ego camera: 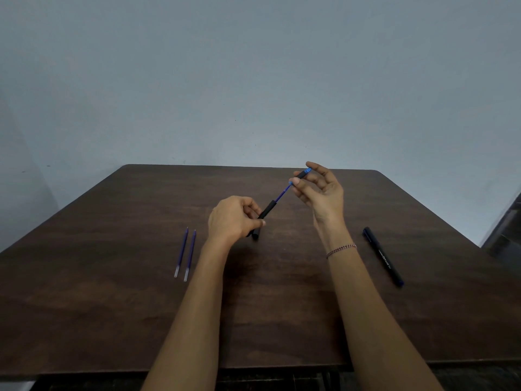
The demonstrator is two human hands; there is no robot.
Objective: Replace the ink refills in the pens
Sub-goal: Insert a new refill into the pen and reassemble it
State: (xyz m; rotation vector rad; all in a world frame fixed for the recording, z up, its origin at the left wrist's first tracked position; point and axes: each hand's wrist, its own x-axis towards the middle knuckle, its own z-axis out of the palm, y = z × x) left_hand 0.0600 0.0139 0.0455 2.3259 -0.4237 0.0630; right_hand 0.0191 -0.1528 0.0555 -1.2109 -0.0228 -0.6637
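My left hand [232,218] grips a black pen barrel [265,214] above the middle of the dark wooden table [112,306]. A thin blue refill [282,194] sticks out of the barrel's upper end. My right hand [320,190] pinches the pen's black-and-blue tip section [304,173] at the far end of that refill, apart from the barrel. Two loose blue refills [186,253] lie side by side on the table to the left. A second black pen [383,256], whole, lies on the table to the right of my right forearm.
The table's far edge [253,165] meets a plain grey-blue wall. A dark object [504,232] stands off the table's right side. A thin bracelet [341,249] circles my right wrist.
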